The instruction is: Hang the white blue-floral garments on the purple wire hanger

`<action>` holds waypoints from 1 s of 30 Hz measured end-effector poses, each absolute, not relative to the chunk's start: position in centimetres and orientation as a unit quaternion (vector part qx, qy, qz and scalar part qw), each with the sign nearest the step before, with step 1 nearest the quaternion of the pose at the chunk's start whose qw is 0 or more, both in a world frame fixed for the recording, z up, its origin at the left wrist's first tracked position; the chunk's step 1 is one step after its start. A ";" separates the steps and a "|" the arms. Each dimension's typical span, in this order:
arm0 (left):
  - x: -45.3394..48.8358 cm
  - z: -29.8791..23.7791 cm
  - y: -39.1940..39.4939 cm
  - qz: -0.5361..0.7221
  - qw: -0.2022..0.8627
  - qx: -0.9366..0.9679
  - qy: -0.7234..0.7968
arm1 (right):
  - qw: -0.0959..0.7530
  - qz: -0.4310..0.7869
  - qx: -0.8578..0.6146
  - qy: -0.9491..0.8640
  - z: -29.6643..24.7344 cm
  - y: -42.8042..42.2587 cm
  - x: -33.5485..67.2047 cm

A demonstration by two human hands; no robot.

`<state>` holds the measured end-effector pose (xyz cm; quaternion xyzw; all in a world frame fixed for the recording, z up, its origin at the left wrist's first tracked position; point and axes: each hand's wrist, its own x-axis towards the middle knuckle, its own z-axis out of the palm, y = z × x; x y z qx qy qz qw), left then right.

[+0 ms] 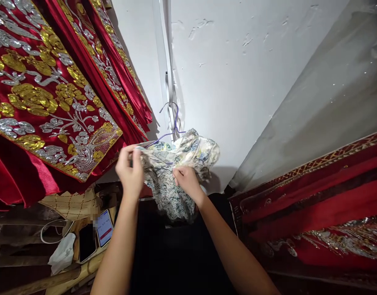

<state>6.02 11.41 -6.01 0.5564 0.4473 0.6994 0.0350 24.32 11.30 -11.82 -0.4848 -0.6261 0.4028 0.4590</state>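
Note:
A pale patterned silky garment (179,164) with blue and yellow print hangs bunched on a purple wire hanger (173,127) against a white wall. My left hand (130,170) pinches the garment's upper left edge near the hanger's arm, fingers closed on the cloth. My right hand (186,180) grips a fold of the same garment lower down, just right of centre. Both forearms reach up from the bottom of the view.
Red garments with gold and silver embroidery (47,94) hang at the left. More red embroidered cloth (323,205) and a grey cover (336,94) lie at the right. Two phones (96,237), a white cable and a crumpled tissue (62,254) sit at lower left.

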 end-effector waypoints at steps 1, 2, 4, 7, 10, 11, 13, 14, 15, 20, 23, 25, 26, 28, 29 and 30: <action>4.7 -6.6 11.7 0.734 0.054 0.504 0.452 | 0.466 0.422 -0.475 -0.616 -12.5 10.8 24.2; 3.2 -7.4 12.1 0.773 0.085 0.441 0.448 | 0.473 0.443 -0.461 -0.606 -13.0 10.1 24.1; 0.8 -9.6 12.6 0.817 0.227 0.293 0.441 | 0.484 0.475 -0.437 -0.591 -13.6 8.8 23.6; -0.3 -13.7 12.3 0.776 0.359 0.237 0.461 | 0.493 0.513 -0.424 -0.561 -14.3 7.3 22.9; 1.4 -17.9 10.5 0.752 0.376 0.257 0.476 | 0.518 0.555 -0.417 -0.500 -15.3 6.5 22.9; 2.3 -19.0 9.8 0.738 0.384 0.274 0.483 | 0.522 0.563 -0.419 -0.485 -15.7 6.3 23.2; 3.7 -20.6 8.6 0.691 0.414 0.325 0.497 | 0.513 0.561 -0.442 -0.477 -16.6 6.2 24.0; 4.3 -21.1 8.2 0.665 0.428 0.352 0.501 | 0.496 0.553 -0.462 -0.485 -17.1 6.2 24.5; 4.7 -21.3 7.9 0.641 0.440 0.376 0.504 | 0.472 0.545 -0.484 -0.496 -17.6 6.3 25.1; 6.4 -19.8 7.4 0.583 0.466 0.447 0.494 | 0.357 0.522 -0.556 -0.538 -19.8 7.3 28.5; 8.1 -18.0 6.9 0.569 0.472 0.490 0.462 | 0.323 0.493 -0.597 -0.544 -21.0 7.9 30.5; 9.3 -16.9 6.3 0.562 0.467 0.518 0.444 | 0.313 0.469 -0.621 -0.544 -21.6 8.0 31.4; 9.8 -16.6 6.1 0.556 0.464 0.532 0.439 | 0.313 0.456 -0.630 -0.545 -21.8 8.0 31.7; 10.8 -16.1 5.6 0.535 0.459 0.562 0.432 | 0.322 0.428 -0.645 -0.544 -21.9 7.9 31.9; 11.2 -16.0 5.4 0.523 0.457 0.576 0.430 | 0.336 0.412 -0.649 -0.544 -21.8 7.9 31.7; 11.6 -15.9 5.2 0.513 0.454 0.588 0.430 | 0.355 0.398 -0.646 -0.546 -21.5 7.9 31.5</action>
